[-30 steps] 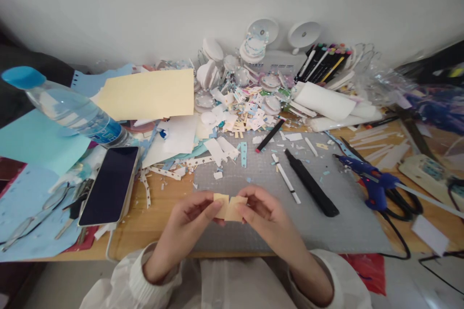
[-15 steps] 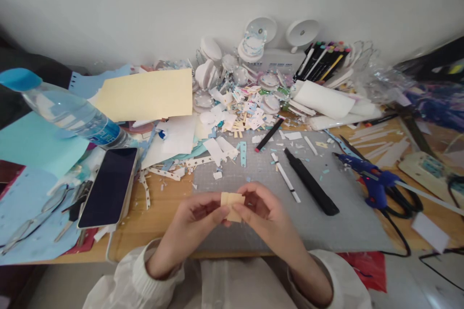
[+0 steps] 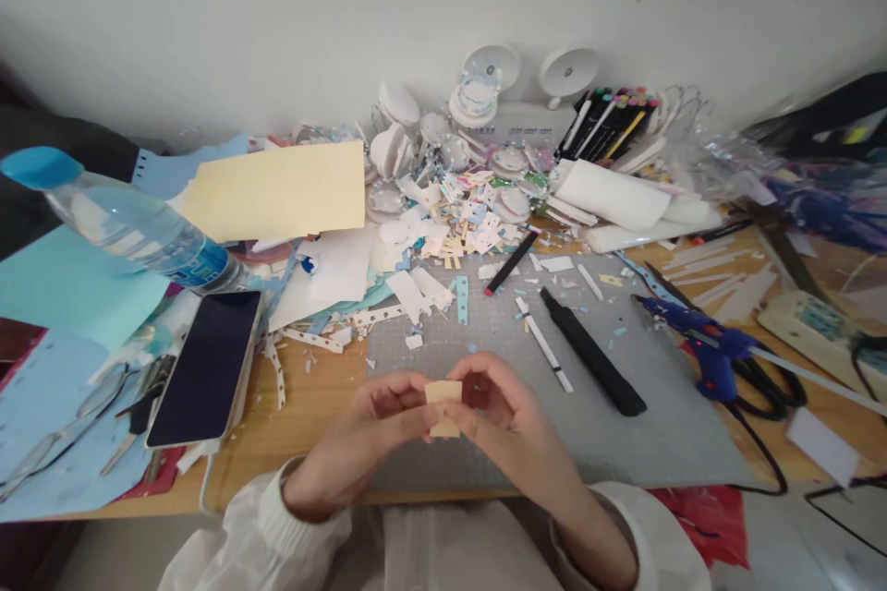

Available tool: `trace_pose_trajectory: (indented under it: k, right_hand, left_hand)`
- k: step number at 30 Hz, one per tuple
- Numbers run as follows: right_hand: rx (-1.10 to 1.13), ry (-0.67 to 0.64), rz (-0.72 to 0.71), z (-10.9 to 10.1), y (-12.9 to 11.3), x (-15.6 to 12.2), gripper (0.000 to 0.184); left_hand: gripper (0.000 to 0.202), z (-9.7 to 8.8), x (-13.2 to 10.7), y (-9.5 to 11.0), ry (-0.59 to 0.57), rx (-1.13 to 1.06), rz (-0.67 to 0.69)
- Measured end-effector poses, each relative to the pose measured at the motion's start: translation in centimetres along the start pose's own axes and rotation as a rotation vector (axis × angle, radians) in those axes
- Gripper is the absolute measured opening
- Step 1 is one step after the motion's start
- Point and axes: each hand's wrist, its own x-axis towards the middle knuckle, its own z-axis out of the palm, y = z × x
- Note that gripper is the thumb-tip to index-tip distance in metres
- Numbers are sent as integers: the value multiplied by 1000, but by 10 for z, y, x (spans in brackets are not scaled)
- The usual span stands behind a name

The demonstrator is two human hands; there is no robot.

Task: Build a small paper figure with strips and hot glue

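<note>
Both my hands meet over the near edge of a grey cutting mat (image 3: 624,425). My left hand (image 3: 374,429) and my right hand (image 3: 499,416) pinch a small folded piece of tan paper (image 3: 443,404) between fingertips and thumbs. The paper stands folded, narrower than a thumb's length. White sleeves cover both wrists. Both hands are closed on the paper, a little above the mat.
A black phone (image 3: 204,367) and a water bottle (image 3: 131,231) lie to the left, with glasses (image 3: 62,429) on blue paper. A black utility knife (image 3: 592,351), pens, a blue glue gun (image 3: 707,346) and scissors lie to the right. Paper scraps (image 3: 457,222) pile up behind.
The tan paper, first spread wide between my hands, has been folded together into a narrower piece. My hands have drawn closer to each other.
</note>
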Motion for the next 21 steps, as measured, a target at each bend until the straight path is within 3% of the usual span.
trace_pose_trajectory:
  k: [4,7,11,14,18,21]
  right_hand:
    - [9,1,3,-3,2,4,12]
    - [19,67,13,-10,6,6,17]
    - [-48,279,-13,-28,15,6,24]
    - [-99,430,-40,-40,25,3,26]
    - [-119,541,-70,-49,43,-7,24]
    - [-128,578,-83,-52,55,-17,21]
  left_hand:
    - [18,1,3,4,46,326,111]
    - [21,-9,9,12,138,658,242]
    - [31,-47,29,32,442,1318,615]
    - [40,-78,42,47,644,1789,603]
    - [23,-93,37,60,681,1851,593]
    - [26,-91,25,70,733,1840,628]
